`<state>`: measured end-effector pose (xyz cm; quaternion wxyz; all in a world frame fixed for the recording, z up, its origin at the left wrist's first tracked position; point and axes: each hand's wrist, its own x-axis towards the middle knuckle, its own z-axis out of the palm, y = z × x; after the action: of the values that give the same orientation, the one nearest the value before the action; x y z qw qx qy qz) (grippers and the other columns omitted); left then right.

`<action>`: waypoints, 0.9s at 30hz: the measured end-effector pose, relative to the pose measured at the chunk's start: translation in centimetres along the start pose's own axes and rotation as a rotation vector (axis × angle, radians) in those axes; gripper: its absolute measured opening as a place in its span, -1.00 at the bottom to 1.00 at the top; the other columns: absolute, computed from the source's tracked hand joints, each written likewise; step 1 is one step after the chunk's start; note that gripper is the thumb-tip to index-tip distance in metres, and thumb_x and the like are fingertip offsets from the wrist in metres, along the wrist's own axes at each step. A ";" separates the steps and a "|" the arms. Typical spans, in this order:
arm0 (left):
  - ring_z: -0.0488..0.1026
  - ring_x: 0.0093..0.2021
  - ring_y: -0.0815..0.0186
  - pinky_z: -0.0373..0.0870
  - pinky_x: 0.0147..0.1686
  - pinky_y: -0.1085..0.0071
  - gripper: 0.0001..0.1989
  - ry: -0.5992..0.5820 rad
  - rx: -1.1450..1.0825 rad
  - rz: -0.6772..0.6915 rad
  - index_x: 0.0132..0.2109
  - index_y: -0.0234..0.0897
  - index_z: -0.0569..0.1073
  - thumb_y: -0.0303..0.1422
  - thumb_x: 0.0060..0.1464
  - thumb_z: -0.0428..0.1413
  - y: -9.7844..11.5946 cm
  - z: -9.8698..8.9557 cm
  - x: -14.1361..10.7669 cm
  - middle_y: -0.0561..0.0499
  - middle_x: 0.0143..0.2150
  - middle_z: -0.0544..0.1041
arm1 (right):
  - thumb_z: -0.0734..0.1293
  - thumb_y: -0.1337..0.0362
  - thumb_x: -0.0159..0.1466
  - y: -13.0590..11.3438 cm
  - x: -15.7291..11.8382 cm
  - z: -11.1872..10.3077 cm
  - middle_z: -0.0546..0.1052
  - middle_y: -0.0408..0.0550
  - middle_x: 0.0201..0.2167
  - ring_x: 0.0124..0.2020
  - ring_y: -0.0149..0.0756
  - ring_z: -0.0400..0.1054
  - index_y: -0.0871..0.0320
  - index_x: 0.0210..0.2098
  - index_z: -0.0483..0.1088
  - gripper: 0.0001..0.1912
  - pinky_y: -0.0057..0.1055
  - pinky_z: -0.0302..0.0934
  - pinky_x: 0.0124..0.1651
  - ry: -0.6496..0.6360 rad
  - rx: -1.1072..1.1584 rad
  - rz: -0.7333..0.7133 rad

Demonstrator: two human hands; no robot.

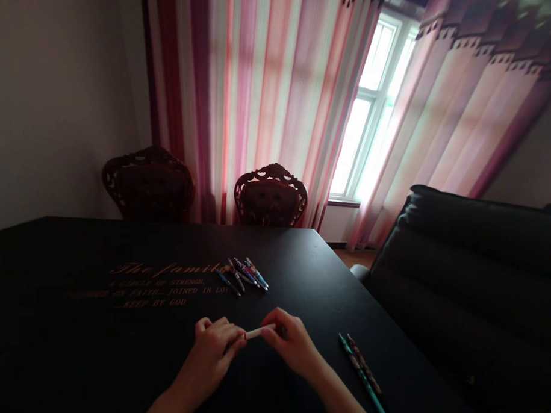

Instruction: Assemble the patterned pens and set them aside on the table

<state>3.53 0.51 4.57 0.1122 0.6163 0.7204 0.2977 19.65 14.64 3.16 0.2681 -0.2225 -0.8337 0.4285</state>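
My left hand (209, 360) and my right hand (292, 344) meet above the black table (104, 357), close to the near edge of the view. Between their fingertips runs a pale cylindrical tube (260, 332), perhaps a pen barrel, with its far part hidden behind my right fingers. Both hands pinch it. A loose group of several patterned pens (242, 276) lies ahead of my hands. To the right of my right hand, a pair of patterned pens (360, 367) lies side by side, angled toward the table's right edge.
Gold lettering (163, 283) is printed on the tabletop left of the pen group. Carved dark wooden chairs (270, 196) stand beyond the far edge. A dark padded sofa (454, 284) runs along the right side. Striped curtains (253, 99) frame a bright window (367, 113).
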 end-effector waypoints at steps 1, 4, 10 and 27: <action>0.40 -0.20 0.29 -0.09 -0.12 0.25 -0.78 0.004 0.002 -0.003 -0.23 -0.09 0.52 -0.21 0.28 0.00 0.0 0.0 0.0 0.11 -0.30 0.56 | 0.39 0.19 0.20 0.0 0.0 0.0 0.41 -0.23 -0.59 -0.55 -0.44 0.22 0.16 -0.40 0.44 -0.84 -0.53 0.04 -0.49 0.008 0.003 -0.019; 0.40 -0.20 0.29 -0.09 -0.11 0.24 -0.79 0.007 0.006 0.004 -0.21 -0.08 0.52 -0.21 0.28 0.01 0.0 0.0 -0.1 0.11 -0.29 0.56 | 0.33 0.18 0.26 -0.1 0.0 -0.1 0.36 -0.24 -0.67 -0.60 -0.45 0.19 0.16 -0.51 0.40 -0.74 -0.52 0.03 -0.50 0.019 -0.019 0.013; 0.40 -0.21 0.29 -0.06 -0.11 0.24 -0.79 0.024 0.002 0.012 -0.22 -0.10 0.53 -0.21 0.28 0.01 0.0 0.2 -0.1 0.10 -0.31 0.56 | 0.43 0.29 0.12 -0.6 0.0 -0.1 0.46 -0.22 -0.55 -0.50 -0.43 0.27 0.17 -0.41 0.47 -0.91 -0.52 0.10 -0.41 0.026 0.025 -0.005; 0.39 -0.27 0.25 0.21 -0.20 0.35 -0.54 0.176 -1.093 -0.358 -0.13 -0.30 0.54 0.03 0.11 0.10 -3.7 0.5 1.3 -0.06 -0.28 0.59 | 0.40 0.02 0.17 0.0 0.8 -1.8 0.47 -0.18 -0.61 -0.56 -0.42 0.22 0.20 -0.38 0.45 -0.67 -0.49 0.02 -0.47 0.180 0.378 0.100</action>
<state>0.53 1.65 2.32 0.4025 0.3104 0.5618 0.6527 20.15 16.20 4.22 0.3570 -0.2467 -0.6991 0.5682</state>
